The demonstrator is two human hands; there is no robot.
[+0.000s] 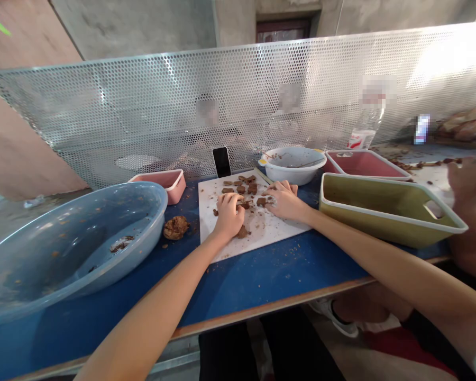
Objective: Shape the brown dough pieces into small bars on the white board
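A white board [285, 228] lies on the blue table, strewn with crumbs and several flat, brown, clay-like pieces [252, 188]. My left hand [230, 214] rests over its left part, fingers curled down by a brown strip [244, 204]; what they grip, if anything, is hidden. Another brown piece [243, 232] lies just below that hand. On the right side, my right hand [284, 201] bends its soiled fingertips against a small brown block [261, 201]. Behind the right hand a narrow greenish stick [263, 177] lies along the board's edge.
A big blue basin [146, 211] fills the left, with a brown lump [176, 227] beside it. Behind stand a pink box [177, 189], a phone [222, 162] and a white bowl [293, 173]. At right are a green bin [373, 219], a pink tray [371, 165] and another person's arm [472, 211].
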